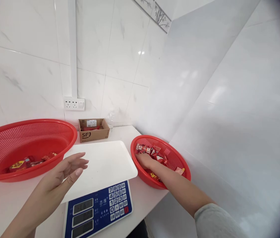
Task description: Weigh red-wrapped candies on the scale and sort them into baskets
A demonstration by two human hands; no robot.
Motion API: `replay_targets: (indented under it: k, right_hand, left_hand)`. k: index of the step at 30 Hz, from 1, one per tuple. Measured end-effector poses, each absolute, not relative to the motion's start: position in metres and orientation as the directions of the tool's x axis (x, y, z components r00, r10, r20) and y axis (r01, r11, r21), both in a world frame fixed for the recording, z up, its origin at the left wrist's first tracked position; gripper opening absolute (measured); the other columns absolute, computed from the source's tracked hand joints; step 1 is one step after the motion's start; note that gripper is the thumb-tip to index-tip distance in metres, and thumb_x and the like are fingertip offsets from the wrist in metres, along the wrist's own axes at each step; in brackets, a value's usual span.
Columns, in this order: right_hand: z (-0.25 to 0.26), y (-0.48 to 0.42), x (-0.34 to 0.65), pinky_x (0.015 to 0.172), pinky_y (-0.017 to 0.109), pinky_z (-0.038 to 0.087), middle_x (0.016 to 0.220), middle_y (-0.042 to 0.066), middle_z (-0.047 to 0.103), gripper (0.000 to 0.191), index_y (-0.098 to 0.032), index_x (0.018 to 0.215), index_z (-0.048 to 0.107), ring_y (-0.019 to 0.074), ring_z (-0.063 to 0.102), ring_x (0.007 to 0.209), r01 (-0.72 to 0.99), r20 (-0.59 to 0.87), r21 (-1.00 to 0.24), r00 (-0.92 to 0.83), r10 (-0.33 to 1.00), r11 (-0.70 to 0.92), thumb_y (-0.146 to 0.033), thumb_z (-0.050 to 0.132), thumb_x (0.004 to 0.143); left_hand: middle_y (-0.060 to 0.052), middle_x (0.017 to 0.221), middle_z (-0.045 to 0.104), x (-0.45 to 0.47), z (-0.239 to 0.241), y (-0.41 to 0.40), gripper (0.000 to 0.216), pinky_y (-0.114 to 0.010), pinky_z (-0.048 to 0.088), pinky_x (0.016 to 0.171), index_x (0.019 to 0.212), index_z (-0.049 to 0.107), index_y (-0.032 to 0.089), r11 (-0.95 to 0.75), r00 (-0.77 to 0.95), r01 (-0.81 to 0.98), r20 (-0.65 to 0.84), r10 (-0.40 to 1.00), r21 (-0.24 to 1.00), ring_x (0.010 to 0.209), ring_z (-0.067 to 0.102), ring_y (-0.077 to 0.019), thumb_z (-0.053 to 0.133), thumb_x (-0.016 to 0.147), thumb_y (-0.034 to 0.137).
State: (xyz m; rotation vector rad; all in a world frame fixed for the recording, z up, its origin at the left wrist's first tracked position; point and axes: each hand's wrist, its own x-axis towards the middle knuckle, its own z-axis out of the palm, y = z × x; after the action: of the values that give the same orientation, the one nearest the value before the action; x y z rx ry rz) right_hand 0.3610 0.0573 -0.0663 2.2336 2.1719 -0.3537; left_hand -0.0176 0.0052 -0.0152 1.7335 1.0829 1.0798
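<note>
My left hand (66, 172) hovers over the left part of the white weighing pan (105, 162), fingers extended and holding nothing. My right hand (144, 161) reaches down into the smaller red basket (184, 162) on the right, among red-wrapped snack packets (154, 150). Its fingertips are hidden among the packets, so whether it grips one does not show. Below the pan sits the scale's blue panel (102, 208), with number keys and three displays. Several packets (18, 165) also lie in the larger red basket (28, 124) at the left.
A small cardboard box (95, 135) with red items inside stands behind the pan, beside a clear plastic bottle (110, 119). The white table (123, 131) ends near the smaller basket. Tiled walls (120, 49) rise behind and to the right, with a power socket (74, 104).
</note>
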Motion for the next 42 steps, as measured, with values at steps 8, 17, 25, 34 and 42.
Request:
replay_targets:
  k: [8,17,25,34,42]
  right_hand:
    - [-0.034,0.054,0.379,0.085,0.042,0.051,0.113,0.007,0.062,0.027,-0.016,0.111,0.059,0.0197,0.062,0.097,0.888,0.032,-0.432,0.192,0.981,-0.16,-0.034,0.056,0.091]
    - [0.001,0.015,0.309,0.075,0.037,0.052,0.089,0.006,0.068,0.036,-0.02,0.106,0.056,0.0205,0.065,0.081,0.381,0.149,-0.919,0.107,0.983,0.097,-0.049,0.049,0.087]
    - [-0.006,-0.018,0.209,0.089,0.036,0.046,0.107,0.004,0.067,0.037,-0.024,0.114,0.062,0.0192,0.062,0.096,-0.055,0.112,-0.994,-0.336,0.935,0.099,-0.042,0.066,0.082]
    - [-0.006,-0.017,0.2,0.062,0.026,0.049,0.08,0.003,0.067,0.036,-0.018,0.091,0.07,0.0139,0.057,0.071,0.089,0.152,-0.98,-0.239,0.959,0.177,-0.05,0.054,0.087]
    - [0.003,-0.025,0.199,0.055,0.027,0.055,0.083,0.003,0.068,0.031,-0.022,0.098,0.072,0.0145,0.06,0.065,0.186,0.235,-0.95,-0.104,0.966,0.251,-0.045,0.053,0.087]
  left_hand:
    - [-0.008,0.115,0.068,-0.016,-0.016,0.006,0.05,-0.04,0.056,0.086,0.125,0.053,0.029,-0.322,0.283,0.262,0.246,0.927,0.91,0.111,0.062,-0.0277,0.053,0.083,0.056]
    - [-0.009,0.116,0.064,-0.002,-0.01,-0.004,0.043,-0.04,0.053,0.088,0.126,0.051,0.03,-0.274,0.38,0.274,0.158,0.912,0.922,0.111,0.06,-0.0258,0.048,0.088,0.051]
    - [-0.007,0.1,0.066,0.016,-0.003,-0.01,0.034,-0.035,0.051,0.079,0.115,0.057,0.02,-0.206,0.515,-0.016,0.185,0.837,0.978,0.088,0.062,-0.0194,0.05,0.091,0.042]
    - [-0.001,0.084,0.066,0.008,0.003,-0.012,0.017,-0.03,0.047,0.071,0.091,0.058,0.02,-0.174,0.405,0.046,0.141,0.903,0.984,0.077,0.06,-0.0168,0.058,0.085,0.037]
    - [0.001,0.076,0.061,0.006,0.003,-0.01,0.029,-0.028,0.046,0.065,0.103,0.057,0.023,-0.228,0.348,0.182,0.154,0.925,0.956,0.072,0.057,-0.0164,0.053,0.087,0.046]
